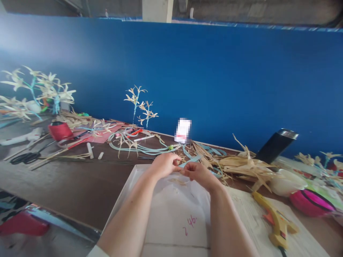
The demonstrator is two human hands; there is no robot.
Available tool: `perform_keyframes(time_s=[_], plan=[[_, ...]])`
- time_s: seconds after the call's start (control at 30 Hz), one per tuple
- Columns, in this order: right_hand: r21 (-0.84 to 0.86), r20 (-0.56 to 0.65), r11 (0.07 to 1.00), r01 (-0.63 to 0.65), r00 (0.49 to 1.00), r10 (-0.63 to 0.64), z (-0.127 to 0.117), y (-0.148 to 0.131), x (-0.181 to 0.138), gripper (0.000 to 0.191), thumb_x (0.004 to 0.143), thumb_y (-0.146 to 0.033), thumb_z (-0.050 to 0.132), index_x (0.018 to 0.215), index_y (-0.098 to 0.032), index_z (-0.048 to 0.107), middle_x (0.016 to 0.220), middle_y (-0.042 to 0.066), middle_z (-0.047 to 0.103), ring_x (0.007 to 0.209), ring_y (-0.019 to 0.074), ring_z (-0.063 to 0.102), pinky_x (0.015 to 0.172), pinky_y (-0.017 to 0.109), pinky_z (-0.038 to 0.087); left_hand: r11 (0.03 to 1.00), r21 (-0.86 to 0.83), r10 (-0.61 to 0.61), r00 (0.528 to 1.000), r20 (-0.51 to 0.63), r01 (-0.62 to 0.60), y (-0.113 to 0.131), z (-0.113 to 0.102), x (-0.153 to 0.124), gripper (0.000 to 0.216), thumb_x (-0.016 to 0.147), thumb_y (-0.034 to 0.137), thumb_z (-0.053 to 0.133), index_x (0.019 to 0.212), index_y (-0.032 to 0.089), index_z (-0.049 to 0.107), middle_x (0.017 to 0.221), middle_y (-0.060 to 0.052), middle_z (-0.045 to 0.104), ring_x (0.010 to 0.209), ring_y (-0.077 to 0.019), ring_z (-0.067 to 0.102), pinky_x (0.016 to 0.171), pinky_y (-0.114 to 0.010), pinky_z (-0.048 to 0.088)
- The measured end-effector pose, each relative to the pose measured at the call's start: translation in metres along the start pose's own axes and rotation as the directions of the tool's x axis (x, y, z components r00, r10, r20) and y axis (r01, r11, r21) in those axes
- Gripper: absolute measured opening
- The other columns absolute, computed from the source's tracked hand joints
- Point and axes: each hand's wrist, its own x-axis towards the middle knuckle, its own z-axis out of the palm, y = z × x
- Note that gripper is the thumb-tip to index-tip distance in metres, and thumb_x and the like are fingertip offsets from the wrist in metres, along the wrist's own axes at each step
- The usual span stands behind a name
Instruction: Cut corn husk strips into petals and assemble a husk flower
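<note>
Pinching from both sides, my left hand [164,165] and right hand [199,174] close fingertips on a light-blue strip [190,160] above the white board's [174,214] far edge. Judging progress: finished straw flower sprigs [57,93] stand far left, while an unused husk pile [241,164] remains right.

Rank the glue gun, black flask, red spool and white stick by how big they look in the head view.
1. Glue gun and black flask: about alike; the gun lies nearer.
2. Red spool.
3. White stick.
</note>
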Motion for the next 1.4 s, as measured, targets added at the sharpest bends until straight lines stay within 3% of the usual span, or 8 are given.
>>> perform_keyframes(time_s=[0.13, 0.33, 0.73, 0.83, 0.93, 1.0, 1.2, 1.4], plan=[[0.083, 0.075, 0.996, 0.036, 0.996, -0.042, 0.002, -0.014, -0.007, 0.030, 0.071, -0.046, 0.066, 0.063, -0.019, 0.057, 0.057, -0.003, 0.049, 0.055, 0.0106, 0.045, 0.052, 0.023, 0.034, 0.983, -0.186, 0.004, 0.999, 0.047, 0.004, -0.001, -0.003, 0.000, 0.043, 0.064, 0.043, 0.069, 0.102, 0.023, 0.065, 0.086, -0.002, 0.066, 0.076, -0.0168, 0.060, 0.064, -0.023, 0.041], [0.302, 0.059, 0.948, 0.097, 0.991, -0.120, 0.008, -0.020, -0.009, 0.031, 0.072, -0.047, 0.064, 0.066, -0.019, 0.053, 0.056, -0.002, 0.048, 0.056, 0.0111, 0.042, 0.054, 0.024, 0.031, 0.887, -0.461, 0.024, 0.994, 0.109, 0.029, 0.001, -0.008, 0.001, 0.051, 0.063, 0.042, 0.070, 0.107, 0.017, 0.062, 0.089, -0.007, 0.065, 0.083, -0.0195, 0.060, 0.069, -0.026, 0.044], [0.603, 0.115, 0.795, 0.067, 0.979, -0.170, 0.021, -0.026, -0.009, 0.026, 0.069, -0.041, 0.070, 0.068, -0.020, 0.055, 0.074, 0.001, 0.050, 0.067, 0.0127, 0.046, 0.062, 0.026, 0.039, 0.745, -0.655, -0.003, 0.981, 0.192, 0.131, 0.011, -0.015, -0.003, 0.055, 0.058, 0.038, 0.075, 0.108, 0.018, 0.061, 0.081, -0.003, 0.060, 0.069, -0.0126, 0.056, 0.058, -0.023, 0.045], [0.675, 0.046, 0.727, 0.127, 0.976, -0.214, 0.018, -0.028, -0.010, 0.024, 0.071, -0.037, 0.070, 0.066, -0.020, 0.054, 0.067, -0.001, 0.043, 0.063, 0.0117, 0.042, 0.061, 0.026, 0.040, 0.649, -0.742, -0.098, 0.986, 0.136, 0.167, 0.003, -0.014, 0.000, 0.049, 0.063, 0.042, 0.071, 0.103, 0.016, 0.062, 0.083, -0.004, 0.061, 0.069, -0.0111, 0.057, 0.064, -0.025, 0.049], [0.767, -0.143, 0.589, 0.255, 0.963, -0.230, 0.008, -0.026, -0.009, 0.022, 0.073, -0.034, 0.069, 0.066, -0.021, 0.052, 0.062, -0.004, 0.034, 0.057, 0.0097, 0.036, 0.059, 0.024, 0.041, 0.584, -0.792, -0.265, 0.964, 0.020, 0.177, -0.004, -0.013, 0.004, 0.049, 0.062, 0.041, 0.073, 0.102, 0.015, 0.061, 0.082, -0.004, 0.061, 0.065, -0.0091, 0.056, 0.066, -0.027, 0.050], [0.791, -0.214, 0.539, 0.290, 0.956, -0.200, 0.003, -0.022, -0.005, 0.021, 0.073, -0.030, 0.069, 0.065, -0.021, 0.053, 0.062, -0.005, 0.036, 0.055, 0.0080, 0.036, 0.058, 0.021, 0.043, 0.581, -0.789, -0.260, 0.964, 0.053, 0.201, -0.005, -0.011, 0.006, 0.048, 0.060, 0.039, 0.075, 0.099, 0.014, 0.062, 0.081, -0.004, 0.062, 0.066, -0.0099, 0.057, 0.066, -0.029, 0.051], [0.793, -0.344, 0.540, 0.284, 0.939, 0.011, -0.002, -0.005, 0.009, 0.016, 0.068, -0.029, 0.075, 0.071, -0.019, 0.062, 0.070, -0.004, 0.054, 0.055, 0.0040, 0.045, 0.055, 0.015, 0.047, 0.589, -0.786, -0.236, 0.970, 0.052, 0.185, 0.002, -0.004, 0.004, 0.048, 0.059, 0.040, 0.076, 0.097, 0.013, 0.063, 0.079, -0.005, 0.063, 0.068, -0.0117, 0.058, 0.065, -0.028, 0.052], [0.719, -0.404, 0.651, 0.245, 0.909, 0.103, 0.000, -0.002, 0.012, 0.032, 0.060, -0.026, 0.080, 0.089, -0.022, 0.068, 0.082, -0.001, 0.066, 0.059, 0.0054, 0.054, 0.055, 0.015, 0.050, 0.637, -0.757, -0.221, 0.975, -0.002, 0.143, 0.002, 0.000, 0.004, 0.049, 0.060, 0.043, 0.074, 0.097, 0.013, 0.063, 0.075, -0.004, 0.063, 0.062, -0.0101, 0.056, 0.060, -0.025, 0.050]])
